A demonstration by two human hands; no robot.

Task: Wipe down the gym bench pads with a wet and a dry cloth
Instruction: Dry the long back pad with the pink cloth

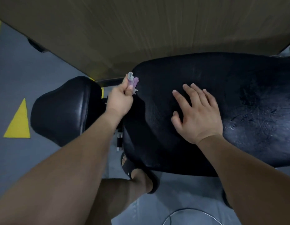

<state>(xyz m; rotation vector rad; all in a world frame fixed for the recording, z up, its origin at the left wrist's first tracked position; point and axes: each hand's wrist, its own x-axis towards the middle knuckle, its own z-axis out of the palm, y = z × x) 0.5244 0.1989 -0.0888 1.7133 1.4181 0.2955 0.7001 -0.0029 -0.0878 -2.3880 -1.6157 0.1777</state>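
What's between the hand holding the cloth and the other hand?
Just bare black pad, between the left hand gripping the cloth and the flat right hand, in the head view.

The head-worn wide-angle camera is looking steeply down and forward from above the person's own arms, sitting close over the long black bench pad (pixel 230 95), which is filling the right half of the frame. Both forearms are running in from the bottom edge, the left hand (pixel 121 97) gripping a cloth (pixel 132 80) near the frame's middle beside the smaller seat pad (pixel 63 109), the right hand (pixel 197 116) lying flat on the long pad. The lens is also taking in the grey floor (pixel 14 75) at left, a brown panel (pixel 141 30) across the top and a sandalled foot (pixel 131 169) directly below.
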